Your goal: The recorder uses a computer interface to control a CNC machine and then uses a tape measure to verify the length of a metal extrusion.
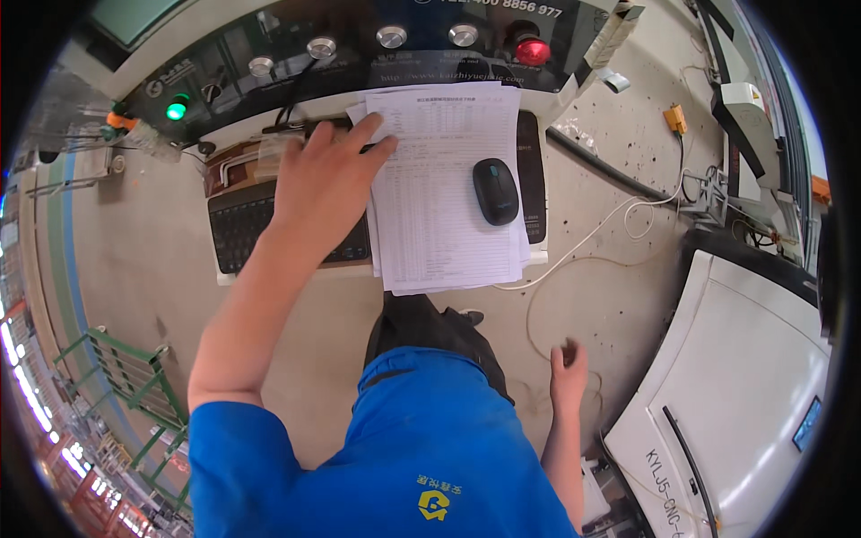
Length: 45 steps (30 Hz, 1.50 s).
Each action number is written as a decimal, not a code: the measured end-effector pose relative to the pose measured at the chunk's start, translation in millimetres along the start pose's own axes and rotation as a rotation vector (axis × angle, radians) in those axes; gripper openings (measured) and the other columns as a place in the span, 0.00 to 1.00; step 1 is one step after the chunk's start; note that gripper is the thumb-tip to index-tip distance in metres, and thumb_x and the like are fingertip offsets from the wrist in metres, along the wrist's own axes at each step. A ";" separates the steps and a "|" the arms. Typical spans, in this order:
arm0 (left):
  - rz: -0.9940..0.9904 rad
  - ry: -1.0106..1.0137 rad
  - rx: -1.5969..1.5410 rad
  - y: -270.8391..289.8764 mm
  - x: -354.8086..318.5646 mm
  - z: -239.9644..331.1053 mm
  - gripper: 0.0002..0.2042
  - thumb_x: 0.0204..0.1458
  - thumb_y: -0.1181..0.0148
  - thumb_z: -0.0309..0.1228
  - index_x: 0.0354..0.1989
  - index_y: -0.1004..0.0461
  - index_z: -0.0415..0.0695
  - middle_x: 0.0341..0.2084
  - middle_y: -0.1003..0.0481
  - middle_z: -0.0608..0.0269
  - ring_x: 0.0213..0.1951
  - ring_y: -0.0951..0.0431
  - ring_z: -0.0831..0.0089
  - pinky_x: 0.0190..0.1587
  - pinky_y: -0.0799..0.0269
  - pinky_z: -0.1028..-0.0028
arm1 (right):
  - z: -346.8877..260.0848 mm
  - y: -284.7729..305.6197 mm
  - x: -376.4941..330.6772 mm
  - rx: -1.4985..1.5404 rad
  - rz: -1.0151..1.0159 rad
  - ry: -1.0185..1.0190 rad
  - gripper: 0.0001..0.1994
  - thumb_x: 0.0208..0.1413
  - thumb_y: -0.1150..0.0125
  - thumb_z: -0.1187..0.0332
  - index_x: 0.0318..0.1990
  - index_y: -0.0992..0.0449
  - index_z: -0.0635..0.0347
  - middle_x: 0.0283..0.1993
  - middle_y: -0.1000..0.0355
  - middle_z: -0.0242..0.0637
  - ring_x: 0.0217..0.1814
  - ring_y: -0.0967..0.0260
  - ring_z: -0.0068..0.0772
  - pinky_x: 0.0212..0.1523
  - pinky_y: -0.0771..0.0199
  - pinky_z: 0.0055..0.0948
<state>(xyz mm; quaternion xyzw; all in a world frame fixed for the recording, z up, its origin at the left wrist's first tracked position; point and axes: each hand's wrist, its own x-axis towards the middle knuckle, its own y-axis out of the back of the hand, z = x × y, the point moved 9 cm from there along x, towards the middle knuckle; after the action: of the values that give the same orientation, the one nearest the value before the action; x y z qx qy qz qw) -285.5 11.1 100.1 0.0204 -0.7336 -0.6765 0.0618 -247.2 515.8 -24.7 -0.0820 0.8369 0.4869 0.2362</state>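
Observation:
My left hand (325, 175) reaches forward over a black keyboard (242, 229) on a small shelf. Its fingers are spread and its fingertips rest on the left edge of a stack of printed paper sheets (444, 188). A black computer mouse (495, 190) lies on top of the sheets, to the right of the hand. My right hand (568, 375) hangs low at my side above the concrete floor, fingers loosely apart and holding nothing. I wear a blue shirt.
Behind the shelf runs a dark control panel (359, 54) with several silver buttons, a red button (531, 49) and a green lamp (177, 109). A white machine housing (744, 377) stands at the right. White cables (592, 242) trail over the floor. Green railings (126, 377) are at the lower left.

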 end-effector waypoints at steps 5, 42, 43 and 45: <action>-0.101 -0.221 0.062 -43.0 19.7 -6.8 0.17 0.52 0.42 0.27 0.51 0.19 0.51 0.55 0.25 0.76 0.46 0.25 0.69 0.45 0.27 0.61 | -181.8 -10.0 36.4 -0.011 0.128 0.416 0.34 0.53 0.29 0.65 0.65 0.36 0.66 0.58 0.30 0.49 0.59 0.31 0.42 0.60 0.32 0.38; -1.012 0.046 -0.497 -101.1 -222.2 30.8 0.12 0.60 0.47 0.38 0.39 0.23 0.43 0.34 0.22 0.55 0.41 0.20 0.55 0.41 0.22 0.56 | -284.6 -77.4 33.1 -0.296 0.199 0.796 0.43 0.44 0.29 0.64 0.69 0.42 0.66 0.58 0.35 0.49 0.64 0.41 0.52 0.69 0.52 0.51; -1.079 0.118 -0.419 -120.1 -237.6 20.5 0.12 0.61 0.48 0.38 0.40 0.23 0.43 0.35 0.21 0.54 0.42 0.19 0.54 0.42 0.21 0.55 | -283.2 -76.4 32.5 -0.287 0.181 0.786 0.44 0.45 0.28 0.64 0.69 0.43 0.66 0.60 0.36 0.50 0.65 0.42 0.52 0.70 0.53 0.51; -1.158 0.189 -0.431 -163.8 -267.0 9.3 0.14 0.61 0.49 0.38 0.42 0.22 0.42 0.37 0.20 0.51 0.44 0.19 0.51 0.44 0.22 0.53 | -270.4 -63.3 27.0 -0.262 0.201 0.758 0.44 0.46 0.28 0.63 0.70 0.43 0.66 0.63 0.37 0.51 0.67 0.43 0.53 0.71 0.54 0.51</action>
<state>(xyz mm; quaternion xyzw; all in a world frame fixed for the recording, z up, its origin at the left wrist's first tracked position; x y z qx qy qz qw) -30.6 36.8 -80.4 0.4614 -0.4418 -0.7283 -0.2477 -332.9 255.0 25.3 -0.2029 0.7993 0.5454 -0.1501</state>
